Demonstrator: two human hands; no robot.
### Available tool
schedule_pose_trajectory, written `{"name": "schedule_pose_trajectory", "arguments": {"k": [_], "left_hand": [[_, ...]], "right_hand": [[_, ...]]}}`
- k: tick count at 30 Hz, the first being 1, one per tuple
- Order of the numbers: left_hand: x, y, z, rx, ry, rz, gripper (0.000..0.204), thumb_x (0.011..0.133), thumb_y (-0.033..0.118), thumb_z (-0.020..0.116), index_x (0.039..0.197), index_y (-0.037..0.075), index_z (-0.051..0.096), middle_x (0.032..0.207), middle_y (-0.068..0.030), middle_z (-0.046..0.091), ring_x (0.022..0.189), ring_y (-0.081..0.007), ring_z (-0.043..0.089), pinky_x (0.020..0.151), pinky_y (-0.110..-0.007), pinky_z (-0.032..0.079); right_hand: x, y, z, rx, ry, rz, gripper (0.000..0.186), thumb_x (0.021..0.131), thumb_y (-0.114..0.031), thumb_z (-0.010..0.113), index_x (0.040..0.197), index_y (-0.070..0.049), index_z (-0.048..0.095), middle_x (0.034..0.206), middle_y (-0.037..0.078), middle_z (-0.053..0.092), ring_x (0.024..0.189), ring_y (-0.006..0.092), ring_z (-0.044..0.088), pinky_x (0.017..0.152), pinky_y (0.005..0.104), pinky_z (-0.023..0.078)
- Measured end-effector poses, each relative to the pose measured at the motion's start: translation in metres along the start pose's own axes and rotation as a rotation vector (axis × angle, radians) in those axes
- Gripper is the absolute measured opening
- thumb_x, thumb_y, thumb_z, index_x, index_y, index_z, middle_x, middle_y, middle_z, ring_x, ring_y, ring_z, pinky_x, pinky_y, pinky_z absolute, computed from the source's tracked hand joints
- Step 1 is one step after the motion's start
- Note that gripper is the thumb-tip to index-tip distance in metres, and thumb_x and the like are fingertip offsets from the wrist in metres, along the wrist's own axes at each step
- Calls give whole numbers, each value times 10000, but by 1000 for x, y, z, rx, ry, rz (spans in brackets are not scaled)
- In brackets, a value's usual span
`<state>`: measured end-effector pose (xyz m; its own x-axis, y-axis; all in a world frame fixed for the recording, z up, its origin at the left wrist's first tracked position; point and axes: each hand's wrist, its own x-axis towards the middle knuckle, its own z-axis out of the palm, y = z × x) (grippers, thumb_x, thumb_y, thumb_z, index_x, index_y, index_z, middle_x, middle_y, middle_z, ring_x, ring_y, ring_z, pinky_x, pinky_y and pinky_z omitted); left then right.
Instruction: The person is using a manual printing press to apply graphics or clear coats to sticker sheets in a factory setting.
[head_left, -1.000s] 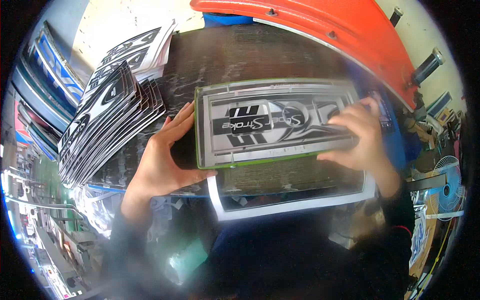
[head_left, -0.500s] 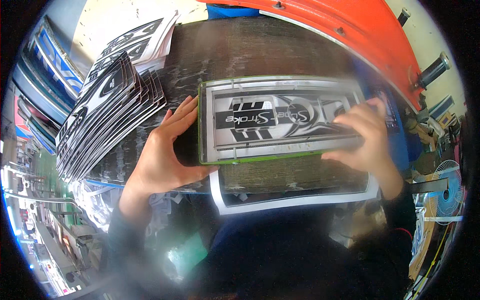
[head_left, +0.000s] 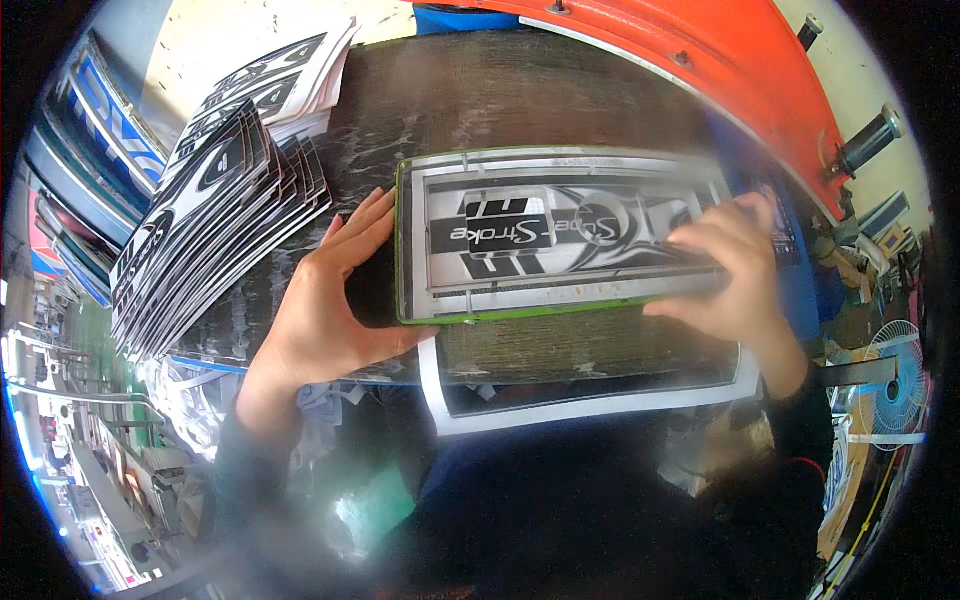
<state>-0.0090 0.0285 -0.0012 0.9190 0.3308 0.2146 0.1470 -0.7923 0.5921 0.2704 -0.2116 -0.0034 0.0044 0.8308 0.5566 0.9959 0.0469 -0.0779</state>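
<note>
Since a moment ago the green-edged printed panel (head_left: 560, 235) has barely shifted on the dark worktable (head_left: 480, 90); both hands stay clamped on its ends, and the view has only drawn a little closer. The left hand (head_left: 325, 300) grips the panel's left end, fingers flat along that edge, thumb tucked under its near corner. The right hand (head_left: 735, 270) pinches the right end, fingers curled over the top face.

Left of the panel leans a fanned stack of black-and-white printed sheets (head_left: 215, 215). Beyond the panel, past the table's far edge, curves an orange body part (head_left: 720, 60). Just under the panel's near edge lies a white paper frame (head_left: 590, 405), partly covered by it.

The panel lies flat, its long axis running left to right, its printed face up and its lettering upside down to the person.
</note>
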Motion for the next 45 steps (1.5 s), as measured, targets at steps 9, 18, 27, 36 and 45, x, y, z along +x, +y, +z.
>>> {"name": "schedule_pose_trajectory", "arguments": {"k": [9,18,27,36,45], "left_hand": [[3,8,0,56,1,-22,880,575,175,813,1356,-11,455,1427,-206,422,1382,-351,310,1127,-512,169],[7,34,9,24,-26,-225,830,653,315,771,1321,-74,470,1437,-241,395,1407,-344,259,1138,-460,96],[9,31,16,-144,-7,-263,920,655,420,797,1335,-88,440,1439,-266,370,1403,-362,249,1141,-476,126],[10,34,18,-51,10,-260,930,657,430,803,1338,-87,438,1449,-255,363,1394,-335,272,1139,-456,136],[14,37,18,-10,-30,-269,965,640,455,799,1346,-88,427,1457,-250,355,1400,-336,255,1139,-454,126]], "right_hand": [[-7,3,-18,-110,-138,102,757,488,-463,871,1114,-114,627,1213,80,557,1147,255,512,1030,484,251],[-53,41,-14,446,-97,351,1101,612,-292,845,1466,15,222,1522,180,257,1404,277,267,1136,365,209],[-56,48,-8,529,-86,370,1021,653,-399,829,1427,32,322,1502,210,286,1419,305,225,1137,397,196],[-55,49,-7,607,-29,333,989,622,-251,872,1427,-12,349,1482,217,317,1412,318,234,1144,414,214],[-55,49,-6,588,-37,328,1017,637,-366,840,1423,28,330,1495,200,305,1403,305,266,1137,400,217]]}}
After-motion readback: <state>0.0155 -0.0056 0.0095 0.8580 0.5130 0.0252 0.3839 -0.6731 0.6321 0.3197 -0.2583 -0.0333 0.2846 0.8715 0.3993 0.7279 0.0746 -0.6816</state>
